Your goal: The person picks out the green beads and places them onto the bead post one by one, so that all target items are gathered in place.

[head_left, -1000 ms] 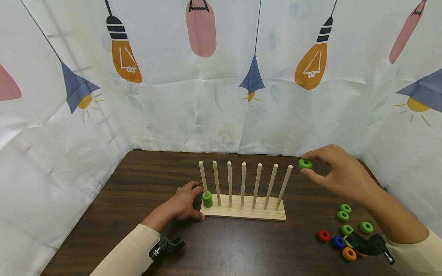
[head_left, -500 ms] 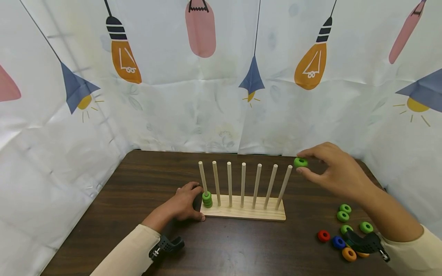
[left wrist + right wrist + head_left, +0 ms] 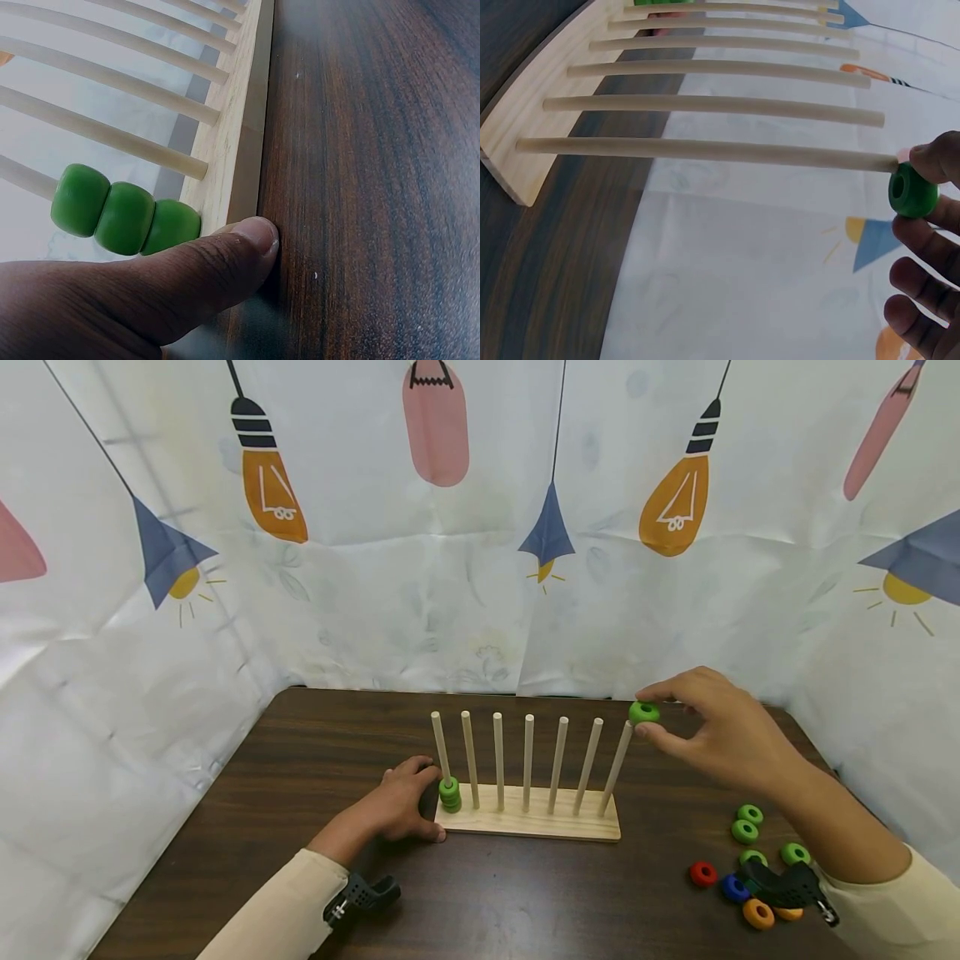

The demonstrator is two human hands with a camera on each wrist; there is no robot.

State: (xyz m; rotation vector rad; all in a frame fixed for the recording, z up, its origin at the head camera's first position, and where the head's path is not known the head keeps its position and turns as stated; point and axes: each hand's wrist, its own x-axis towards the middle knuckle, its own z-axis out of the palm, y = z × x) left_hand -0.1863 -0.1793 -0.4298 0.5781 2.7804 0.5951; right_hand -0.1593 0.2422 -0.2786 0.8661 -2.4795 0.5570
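Note:
A wooden peg rack (image 3: 517, 812) with several upright pegs stands on the dark table. Three green beads (image 3: 124, 214) are stacked on its leftmost peg, down at the base. My left hand (image 3: 397, 802) holds the rack's left end, the thumb against the front corner and the fingers around toward the back. Between thumb and forefinger, my right hand (image 3: 720, 727) pinches a green bead (image 3: 644, 712) with a hole through it. That bead is right by the tip of the rightmost peg (image 3: 705, 152); in the right wrist view its hole sits slightly beside the peg's end, not around it.
Loose beads lie at the table's right: several green ones (image 3: 745, 832), a red one (image 3: 702, 873), a blue one (image 3: 735, 887) and orange ones (image 3: 758, 913). My right wrist strap (image 3: 787, 887) hides part of them. A patterned white cloth (image 3: 480, 610) hangs behind the table.
My right hand has moved a little left with the green bead, from beside the rightmost peg to its tip. The left hand and the rack have stayed put.

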